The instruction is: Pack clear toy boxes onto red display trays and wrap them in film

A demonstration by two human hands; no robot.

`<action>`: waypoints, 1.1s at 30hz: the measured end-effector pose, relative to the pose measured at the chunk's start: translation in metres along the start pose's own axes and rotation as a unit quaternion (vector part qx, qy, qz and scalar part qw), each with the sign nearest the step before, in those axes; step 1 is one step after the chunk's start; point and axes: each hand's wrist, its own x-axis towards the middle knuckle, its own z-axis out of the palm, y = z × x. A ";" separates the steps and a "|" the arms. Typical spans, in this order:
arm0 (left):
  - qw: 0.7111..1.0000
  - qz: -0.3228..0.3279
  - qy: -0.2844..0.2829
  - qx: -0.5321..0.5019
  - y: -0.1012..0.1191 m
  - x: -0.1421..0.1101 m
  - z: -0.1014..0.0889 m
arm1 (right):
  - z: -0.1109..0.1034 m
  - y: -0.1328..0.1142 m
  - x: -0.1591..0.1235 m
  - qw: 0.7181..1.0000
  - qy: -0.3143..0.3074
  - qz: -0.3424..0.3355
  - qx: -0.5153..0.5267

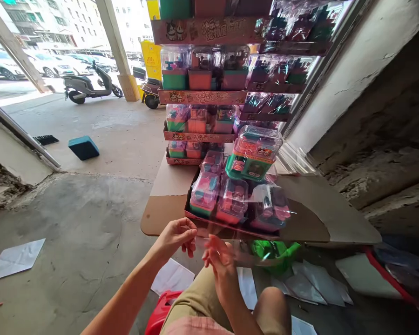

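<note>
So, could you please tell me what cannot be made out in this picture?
In the head view:
Right hand: motion blur hides whether it grips anything.
Top-tray boxes: cut off by the upper edge.
Upper loose box: its small print is too small to read.
Green plastic: partly hidden by the table.
Red plastic item: partly hidden by a leg and cut off below.

Strong daylight from open side, upper left; white parked car (2, 63) and pale multi-storey buildings (78, 23) overexposed. Rough brown-grey wall (380, 125) at right drops near black. Stacked clear-lidded plastic boxes (200, 80) backlit, dim; glare streaks on shiny transparent wrap (279, 70). Bare right hand (221, 260) motion-blurred, bare left hand (177, 237) sharper. Wide-angle stretch at edges.
</note>
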 end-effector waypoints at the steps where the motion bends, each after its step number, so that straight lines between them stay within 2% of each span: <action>1: 1.000 0.004 -0.004 0.003 -0.001 -0.001 0.000 | 0.014 -0.002 0.001 0.999 -0.037 0.016 0.027; 4: 1.000 0.018 -0.013 0.012 -0.004 -0.002 -0.001 | 0.043 -0.012 0.004 0.988 -0.108 0.053 0.100; 7: 0.999 0.026 -0.017 0.010 -0.007 -0.003 -0.001 | 0.055 -0.018 0.006 0.980 -0.133 0.049 0.139; 21: 0.998 0.046 0.001 -0.030 -0.014 -0.003 0.003 | 0.061 -0.027 -0.001 0.987 -0.075 0.050 0.132; 27: 0.996 0.074 0.054 0.023 -0.014 -0.005 0.005 | 0.061 -0.022 0.001 0.981 -0.063 0.079 0.165; 33: 0.993 0.096 0.061 0.044 -0.012 -0.006 0.009 | 0.061 -0.023 0.003 0.981 -0.042 0.080 0.170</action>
